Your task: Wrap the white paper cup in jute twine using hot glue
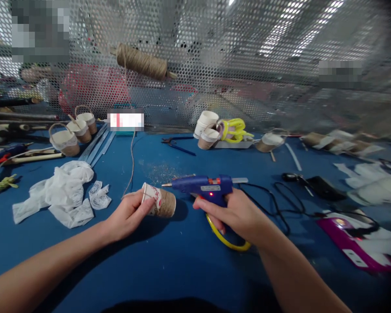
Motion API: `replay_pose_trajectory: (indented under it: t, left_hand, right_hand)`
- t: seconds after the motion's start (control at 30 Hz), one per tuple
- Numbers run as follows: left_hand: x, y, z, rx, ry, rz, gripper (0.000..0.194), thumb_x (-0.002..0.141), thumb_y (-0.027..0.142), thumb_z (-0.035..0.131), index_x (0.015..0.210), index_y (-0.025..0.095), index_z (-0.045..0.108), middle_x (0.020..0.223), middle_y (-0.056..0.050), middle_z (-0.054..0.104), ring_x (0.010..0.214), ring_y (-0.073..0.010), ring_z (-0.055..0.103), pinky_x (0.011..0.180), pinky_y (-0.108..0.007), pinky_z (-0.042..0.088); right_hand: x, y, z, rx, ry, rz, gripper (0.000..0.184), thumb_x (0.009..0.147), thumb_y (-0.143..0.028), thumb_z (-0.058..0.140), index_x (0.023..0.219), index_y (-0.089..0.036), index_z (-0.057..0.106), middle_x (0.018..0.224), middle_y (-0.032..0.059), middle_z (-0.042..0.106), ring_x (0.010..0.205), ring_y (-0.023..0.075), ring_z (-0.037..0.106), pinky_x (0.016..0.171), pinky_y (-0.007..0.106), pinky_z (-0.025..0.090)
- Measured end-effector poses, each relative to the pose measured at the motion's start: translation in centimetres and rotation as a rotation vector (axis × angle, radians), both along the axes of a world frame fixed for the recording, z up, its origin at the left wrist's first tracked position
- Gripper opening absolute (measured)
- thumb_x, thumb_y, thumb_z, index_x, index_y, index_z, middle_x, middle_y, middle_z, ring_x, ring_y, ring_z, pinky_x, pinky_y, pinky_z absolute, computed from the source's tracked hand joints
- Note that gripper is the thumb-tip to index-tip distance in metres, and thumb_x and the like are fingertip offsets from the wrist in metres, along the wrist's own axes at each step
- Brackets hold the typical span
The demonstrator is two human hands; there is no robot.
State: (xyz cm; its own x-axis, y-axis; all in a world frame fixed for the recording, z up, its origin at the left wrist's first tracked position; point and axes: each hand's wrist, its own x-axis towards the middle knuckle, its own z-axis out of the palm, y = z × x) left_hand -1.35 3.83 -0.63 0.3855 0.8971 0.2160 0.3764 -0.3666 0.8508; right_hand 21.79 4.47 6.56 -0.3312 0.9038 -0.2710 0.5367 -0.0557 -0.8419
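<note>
My left hand [130, 214] is closed around a small paper cup [163, 203] lying tilted on its side, its lower part wrapped in brown twine. A strand of twine [132, 161] runs from that hand up to a spool of twine [141, 62] on a rod against the mesh. In my right hand [239, 213] is a blue glue gun [195, 184] with its red light lit. Its nozzle points left, close to the cup's side; whether it touches I cannot tell. A clear glue stick [240, 180] sticks out of its back.
White lace [65, 191] lies at the left, below several twine-wrapped cups [65, 142]. Pliers [182, 145], stacked paper cups [207, 121] and yellow-handled scissors [233, 130] sit at the back. Black cable [280, 204] runs right to a purple power strip [342, 241]. Perforated metal mesh [215, 56] closes off the rear.
</note>
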Motion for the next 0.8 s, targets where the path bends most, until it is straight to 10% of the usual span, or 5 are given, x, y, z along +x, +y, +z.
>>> replay_pose_trajectory:
  t: [0.27,0.53,0.8]
  left_hand:
    - [0.0,0.1,0.7,0.106,-0.009,-0.042,0.033,0.088,0.027,0.031,0.065,0.014,0.050,0.065,-0.002,0.053,0.061,-0.0122,0.045,0.067,-0.026,0.039]
    - [-0.3,0.3,0.4,0.003,-0.021,0.000,0.035,0.088,0.030,0.029,0.069,0.012,0.052,0.068,-0.004,0.052,0.063,-0.0129,0.044,0.060,-0.025,0.037]
    - [0.3,0.2,1.3,-0.026,-0.008,-0.061,0.033,0.087,0.030,0.030,0.070,0.012,0.052,0.066,-0.002,0.050,0.059,-0.0116,0.042,0.057,-0.024,0.036]
  right_hand:
    - [2.8,6.4,-2.5,0.167,-0.079,-0.341,0.029,0.072,-0.041,0.056,0.073,-0.013,0.055,0.061,0.0016,0.056,0.050,0.0091,0.050,0.048,0.022,0.041]
    - [3.1,10.0,-5.5,0.171,-0.295,-0.311,0.028,0.075,-0.035,0.053,0.056,-0.015,0.053,0.050,0.0033,0.053,0.046,0.0116,0.051,0.047,0.026,0.042]
    - [-1.2,7.4,-1.4,0.466,-0.358,-0.020,0.017,0.078,-0.031,0.052,0.079,-0.019,0.062,0.093,0.0084,0.060,0.093,0.0214,0.053,0.082,0.033,0.039]
